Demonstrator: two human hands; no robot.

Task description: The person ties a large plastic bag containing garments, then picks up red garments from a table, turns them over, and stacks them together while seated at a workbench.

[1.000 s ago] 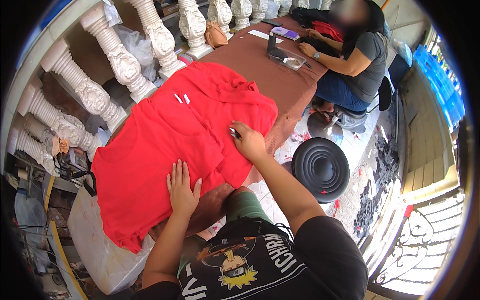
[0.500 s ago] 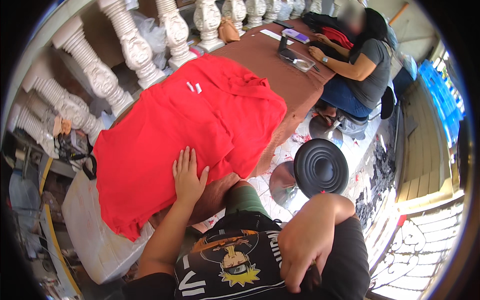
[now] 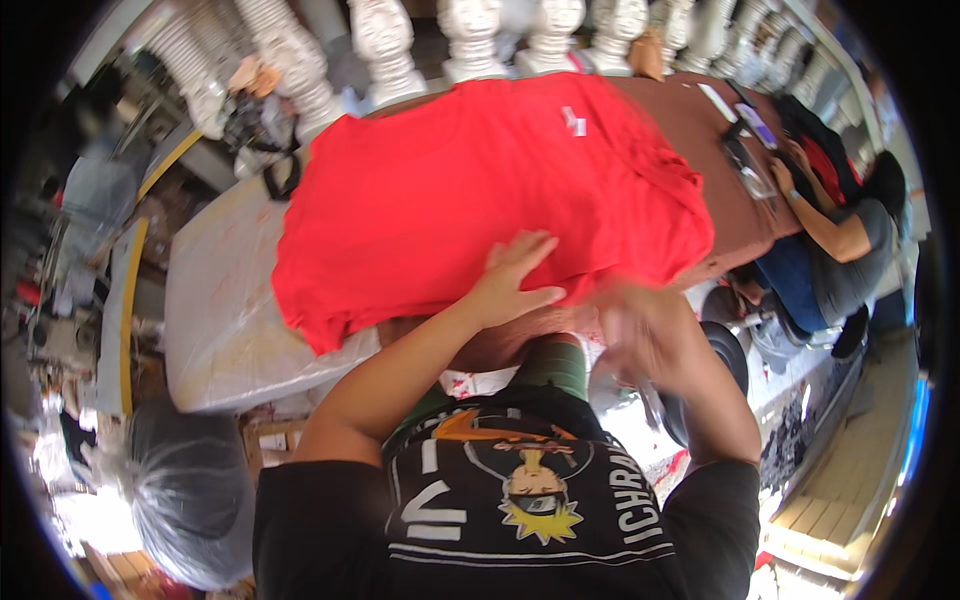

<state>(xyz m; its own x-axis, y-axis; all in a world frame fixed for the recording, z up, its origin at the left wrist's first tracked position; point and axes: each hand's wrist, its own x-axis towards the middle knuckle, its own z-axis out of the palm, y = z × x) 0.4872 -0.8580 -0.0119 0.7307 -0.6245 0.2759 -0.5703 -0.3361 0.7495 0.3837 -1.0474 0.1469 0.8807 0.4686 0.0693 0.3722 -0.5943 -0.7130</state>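
Observation:
A bright red shirt (image 3: pixel 430 200), or a loose stack of such garments, lies spread across the table with small white labels (image 3: pixel 573 122) at its far edge. Over its near edge is my left hand (image 3: pixel 515 280), fingers stretched out and thumb apart, holding nothing. Just to the right, my right hand (image 3: pixel 645 330) is smeared by motion close to the cloth's near right edge. Its fingers cannot be made out, nor whether anything is in them.
A brown cloth (image 3: pixel 715 170) covers the table, where another person (image 3: pixel 855 240) sits at the right end. A black round stool (image 3: pixel 725 360) stands beyond my right arm. At left are a plastic-wrapped pad (image 3: pixel 220 290) and a large plastic-wrapped bag (image 3: pixel 190 490). White balusters (image 3: pixel 470 40) line the back.
My view has swung left, so the table and person appear farther right. My right hand has risen from my lap, where it gripped a small dark tool, to the garment's near edge.

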